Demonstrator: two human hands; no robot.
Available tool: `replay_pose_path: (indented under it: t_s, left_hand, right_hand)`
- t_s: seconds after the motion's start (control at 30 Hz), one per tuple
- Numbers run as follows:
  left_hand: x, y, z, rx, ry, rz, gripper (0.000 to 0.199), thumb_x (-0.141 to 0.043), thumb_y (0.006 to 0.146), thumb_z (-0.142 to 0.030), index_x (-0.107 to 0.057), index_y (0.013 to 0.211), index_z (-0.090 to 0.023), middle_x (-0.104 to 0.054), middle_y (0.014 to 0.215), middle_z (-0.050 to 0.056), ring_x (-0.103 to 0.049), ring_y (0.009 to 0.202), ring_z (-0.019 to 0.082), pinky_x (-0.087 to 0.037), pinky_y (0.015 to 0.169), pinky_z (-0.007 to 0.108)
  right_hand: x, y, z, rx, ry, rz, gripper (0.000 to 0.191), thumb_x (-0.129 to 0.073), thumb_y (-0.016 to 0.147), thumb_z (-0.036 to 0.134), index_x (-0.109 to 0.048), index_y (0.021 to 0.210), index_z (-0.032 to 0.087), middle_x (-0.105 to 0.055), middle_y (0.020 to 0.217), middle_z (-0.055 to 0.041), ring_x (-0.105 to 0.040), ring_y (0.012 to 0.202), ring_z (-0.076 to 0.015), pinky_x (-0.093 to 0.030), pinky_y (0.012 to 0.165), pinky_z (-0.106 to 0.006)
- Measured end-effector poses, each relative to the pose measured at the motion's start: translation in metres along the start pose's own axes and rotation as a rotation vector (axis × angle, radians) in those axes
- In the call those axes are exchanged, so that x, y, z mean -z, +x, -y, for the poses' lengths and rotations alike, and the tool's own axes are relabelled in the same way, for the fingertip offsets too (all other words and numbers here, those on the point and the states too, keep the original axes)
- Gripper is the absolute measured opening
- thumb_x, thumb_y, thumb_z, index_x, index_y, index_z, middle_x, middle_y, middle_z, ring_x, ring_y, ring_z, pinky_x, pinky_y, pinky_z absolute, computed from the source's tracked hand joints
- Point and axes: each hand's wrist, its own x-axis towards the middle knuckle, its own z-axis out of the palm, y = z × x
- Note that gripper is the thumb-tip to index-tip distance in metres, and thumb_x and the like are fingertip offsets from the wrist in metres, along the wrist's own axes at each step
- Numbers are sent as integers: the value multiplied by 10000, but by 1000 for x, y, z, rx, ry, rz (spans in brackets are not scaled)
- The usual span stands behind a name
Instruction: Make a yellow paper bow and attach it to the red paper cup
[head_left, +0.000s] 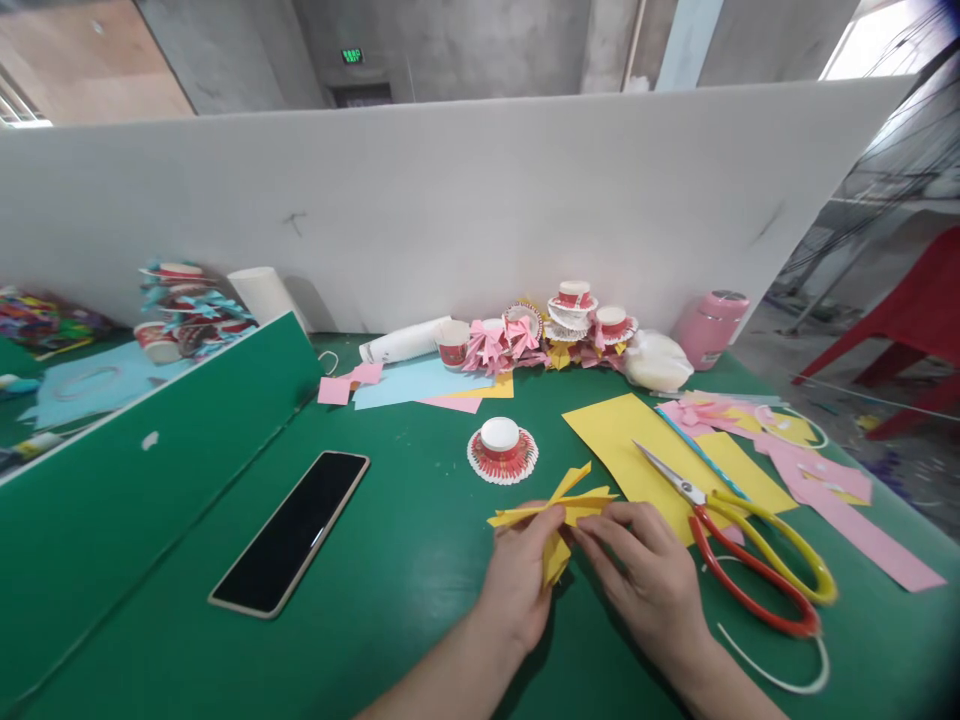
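Observation:
Between my two hands is a folded yellow paper piece (556,555) with several pointed strips fanning out. My left hand (517,580) is closed round its middle, thumb on top. The fingertips of my right hand (651,575) pinch the paper's right side. Just beyond them a small paper-cup hat with a fringed red and white brim (502,452) rests on the green table (405,520). Right of my hands, scissors with red and yellow handles (757,560) lie partly over yellow paper sheets (615,430).
A phone (292,535) lies at left beside a green divider (165,430). Along the white partition (420,210) stand decorated cups (574,300), a paper cup (453,344) and a pink bottle (711,328). Pink strips (862,525) and a blue pencil-like stick (701,452) lie at right.

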Motion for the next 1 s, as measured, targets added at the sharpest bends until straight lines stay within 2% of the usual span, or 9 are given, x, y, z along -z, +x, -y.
replay_pose_path:
  t_s: [0.13,0.3,0.4,0.47,0.5,0.57,0.67,1.0]
  left_hand:
    - [0,-2,-2,-21,10,-36,164,-742,538,-198,-633,640,-130,-660,629,13,-581,612,119,-426,612,232]
    - [0,-2,-4,-45,34,-58,166,-740,537,-202,-636,653,-146,-670,662,12,-592,649,130,-431,647,245]
    - [0,-2,-5,-49,47,-58,156,-733,545,-205,-636,651,-147,-665,635,7,-588,633,129,-433,640,246]
    - [1,-1,-4,-58,58,-59,153,-729,550,-204,-637,653,-139,-658,617,5,-578,613,122,-431,629,242]
    - [1,0,-4,-62,63,-54,149,-726,556,-203,-638,655,-135,-655,613,4,-575,609,120,-430,629,241]
    - [2,1,-4,-63,76,-33,127,-712,577,-198,-639,658,-133,-648,609,1,-575,621,121,-430,643,243]
    - [3,1,-3,-62,91,-24,105,-706,587,-196,-634,628,-132,-629,574,-5,-561,595,116,-425,628,241]
    - [3,-1,-4,-37,144,37,151,-754,557,-206,-663,655,-138,-634,601,3,-567,615,122,-442,667,264]
  right_hand:
    - [-5,1,8,-170,106,-40,108,-570,781,181,-665,741,212,-522,721,-35,-553,628,-151,-489,534,-274]
    - [-11,1,18,-414,257,-80,76,-609,752,244,-672,716,221,-505,844,-55,-568,722,-175,-503,553,-289]
    - [-13,1,21,-571,317,-64,89,-635,727,286,-683,707,214,-531,964,-96,-569,871,-228,-486,516,-274]
    - [-13,1,21,-661,398,-35,106,-638,721,307,-681,708,211,-571,964,-105,-540,983,-262,-487,528,-269]
    - [-13,2,21,-695,455,-15,114,-634,724,315,-676,711,210,-598,915,-96,-552,970,-259,-491,542,-272]
    - [-13,2,20,-746,578,30,124,-625,735,320,-661,719,203,-633,775,-60,-608,808,-218,-496,563,-282]
    - [-11,3,20,-793,672,63,131,-630,734,317,-642,709,189,-652,656,-23,-611,603,-166,-498,566,-291]
    - [-7,6,19,-837,720,33,156,-650,712,328,-636,662,180,-677,628,-24,-621,595,-169,-503,574,-290]
